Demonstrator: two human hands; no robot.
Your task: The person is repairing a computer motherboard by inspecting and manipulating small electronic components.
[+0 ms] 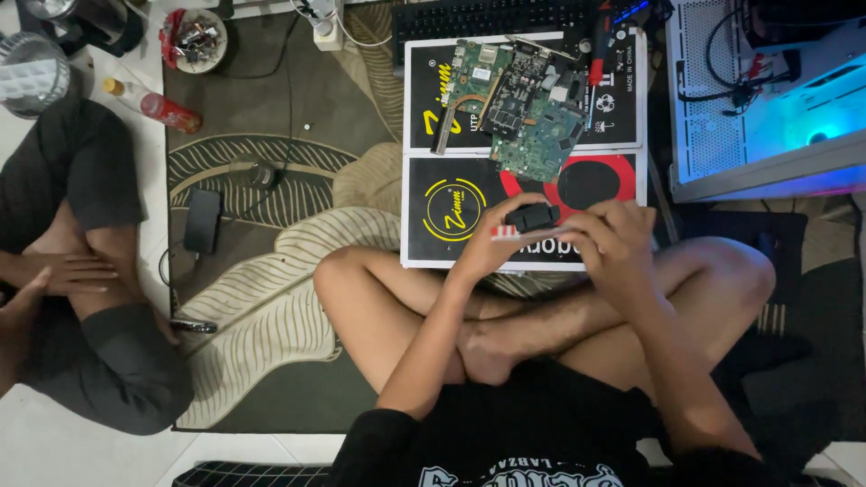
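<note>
I sit cross-legged on a patterned rug. My left hand (494, 242) and my right hand (613, 239) meet over my knees. Together they hold a small black block-shaped part (532, 216) and a thin white tool with a red end (516, 234), perhaps a brush. The left hand pinches the black part from the left, and the right hand grips from the right, hiding the tool's far end. Just beyond my hands lies a black flat box (442, 207) with two green circuit boards (528, 104) on it.
Another person sits at the left, hands (54, 275) on their legs. On the rug lie a black phone (202, 219), a red-labelled bottle (162, 108) and a bowl of small items (197, 39). A keyboard (487, 16) is at the top, an open lit computer case (767, 90) at the right.
</note>
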